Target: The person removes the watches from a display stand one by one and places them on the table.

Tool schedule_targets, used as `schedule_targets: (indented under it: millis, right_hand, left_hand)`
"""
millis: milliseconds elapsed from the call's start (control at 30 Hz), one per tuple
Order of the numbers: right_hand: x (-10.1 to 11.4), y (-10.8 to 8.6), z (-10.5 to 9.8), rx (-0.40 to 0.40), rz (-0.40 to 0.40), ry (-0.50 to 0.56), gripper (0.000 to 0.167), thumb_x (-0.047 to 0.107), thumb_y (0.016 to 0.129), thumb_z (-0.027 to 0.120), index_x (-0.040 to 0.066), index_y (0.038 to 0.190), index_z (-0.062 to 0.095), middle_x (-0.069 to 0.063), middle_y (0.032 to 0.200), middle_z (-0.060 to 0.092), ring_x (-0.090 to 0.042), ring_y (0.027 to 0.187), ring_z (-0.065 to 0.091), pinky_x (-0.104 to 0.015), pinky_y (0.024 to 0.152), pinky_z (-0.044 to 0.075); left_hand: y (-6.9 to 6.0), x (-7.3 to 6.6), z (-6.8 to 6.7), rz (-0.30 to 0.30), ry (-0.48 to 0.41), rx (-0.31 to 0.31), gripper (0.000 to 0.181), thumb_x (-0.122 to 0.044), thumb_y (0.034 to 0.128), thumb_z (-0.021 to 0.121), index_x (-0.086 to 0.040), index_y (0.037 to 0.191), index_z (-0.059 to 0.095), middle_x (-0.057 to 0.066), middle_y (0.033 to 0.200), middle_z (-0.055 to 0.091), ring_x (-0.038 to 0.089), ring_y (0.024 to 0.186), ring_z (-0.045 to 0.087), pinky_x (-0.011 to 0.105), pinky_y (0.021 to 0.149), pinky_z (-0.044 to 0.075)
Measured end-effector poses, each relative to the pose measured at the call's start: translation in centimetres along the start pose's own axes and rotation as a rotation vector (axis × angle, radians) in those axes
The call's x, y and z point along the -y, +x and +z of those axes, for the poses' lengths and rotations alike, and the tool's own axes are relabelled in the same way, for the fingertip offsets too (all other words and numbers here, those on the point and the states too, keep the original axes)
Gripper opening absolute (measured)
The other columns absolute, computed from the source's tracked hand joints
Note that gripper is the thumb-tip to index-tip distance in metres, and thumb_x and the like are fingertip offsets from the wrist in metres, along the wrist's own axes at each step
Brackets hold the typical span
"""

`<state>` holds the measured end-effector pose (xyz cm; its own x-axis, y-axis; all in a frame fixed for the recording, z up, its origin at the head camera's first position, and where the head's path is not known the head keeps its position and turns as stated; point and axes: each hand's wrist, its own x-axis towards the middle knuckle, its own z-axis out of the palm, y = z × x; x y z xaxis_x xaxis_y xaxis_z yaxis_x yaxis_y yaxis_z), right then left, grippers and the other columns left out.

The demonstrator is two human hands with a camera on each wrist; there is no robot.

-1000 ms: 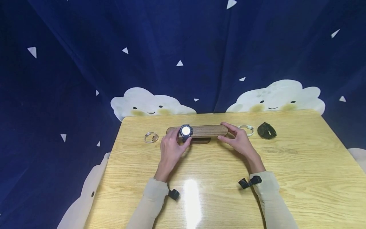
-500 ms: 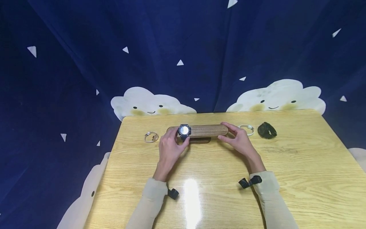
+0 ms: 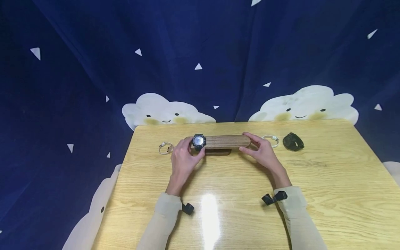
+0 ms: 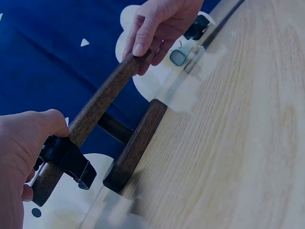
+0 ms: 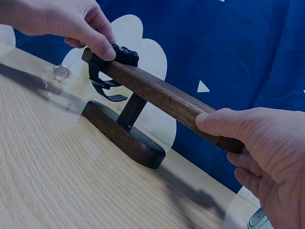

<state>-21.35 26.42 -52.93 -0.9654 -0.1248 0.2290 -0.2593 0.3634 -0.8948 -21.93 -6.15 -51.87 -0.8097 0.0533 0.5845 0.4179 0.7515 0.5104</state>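
Note:
A dark wooden watch stand (image 3: 226, 141) stands on the table, its long rounded bar held level above a smaller base (image 5: 124, 138) by a short post. Round the bar's left part sits a black digital watch (image 3: 199, 140), dial up. Its strap (image 4: 71, 160) hangs below the bar, the ends apart in the right wrist view. My left hand (image 3: 182, 158) pinches the watch between thumb and fingers at the bar's left end. At the opposite end my right hand (image 3: 262, 152) grips the bar, thumb on the near side and fingers beyond.
A pale-banded watch with a rose-gold case (image 3: 170, 148) lies left of the stand. Behind my right hand is a white watch (image 3: 275, 139), with another black watch (image 3: 292, 141) farther right. A dark blue cloud-print curtain (image 3: 200, 45) hangs behind the wooden table (image 3: 237, 208).
The black watch has slid left along the bar, my left hand moving with it. My right hand keeps its hold on the bar's right end. The head view has shifted slightly.

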Motion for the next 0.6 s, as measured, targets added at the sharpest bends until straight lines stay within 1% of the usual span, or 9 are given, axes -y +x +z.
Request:
schedule_targets:
  millis: [100,167,367,500,600]
  right_hand:
    - [0.04,-0.02,-0.03,0.000,-0.002,0.004,0.063,0.012,0.090,0.084,0.001,0.146,0.058,-0.017,0.146,0.061,-0.033,0.141,0.052,-0.038,0.117,0.043]
    - [0.13,-0.04,-0.08,0.001,-0.006,-0.001,0.063,0.013,0.091,0.084,0.002,0.147,0.058,-0.017,0.146,0.061,-0.033,0.141,0.052,-0.037,0.117,0.044]
    - [0.32,-0.13,-0.09,-0.001,-0.005,-0.001,0.062,0.012,0.090,0.084,0.003,0.147,0.059,-0.018,0.146,0.061,-0.035,0.141,0.052,-0.041,0.116,0.044]
    - [0.28,-0.09,-0.03,-0.004,-0.007,0.004,0.062,0.010,0.090,0.084,0.002,0.146,0.059,-0.019,0.145,0.061,-0.036,0.140,0.052,-0.043,0.116,0.044]
    - [0.11,0.00,0.05,0.004,-0.018,0.013,0.062,0.009,0.091,0.083,0.002,0.147,0.058,-0.019,0.146,0.061,-0.037,0.140,0.052,-0.046,0.116,0.044]
  left_hand:
    - [0.08,0.08,-0.16,-0.009,0.004,-0.005,0.052,-0.041,0.0795,0.088,-0.006,0.117,0.075,0.003,0.080,0.066,0.016,0.065,0.055,0.032,0.063,0.044]
    - [0.15,0.12,-0.22,-0.016,0.003,-0.004,0.053,-0.041,0.0792,0.088,-0.006,0.116,0.075,0.003,0.078,0.065,0.016,0.065,0.055,0.032,0.064,0.043]
    - [0.24,0.30,-0.48,-0.050,-0.011,0.004,0.054,-0.041,0.0781,0.089,-0.005,0.117,0.076,0.002,0.077,0.063,0.016,0.066,0.054,0.034,0.066,0.046]
    - [0.21,0.47,-0.65,-0.057,-0.019,0.010,0.055,-0.041,0.0783,0.089,-0.004,0.118,0.075,0.003,0.077,0.063,0.016,0.066,0.054,0.035,0.067,0.048]
    - [0.13,0.67,-0.76,-0.062,-0.021,0.010,0.057,-0.040,0.0783,0.089,-0.003,0.118,0.075,0.006,0.078,0.065,0.017,0.066,0.054,0.034,0.065,0.049]
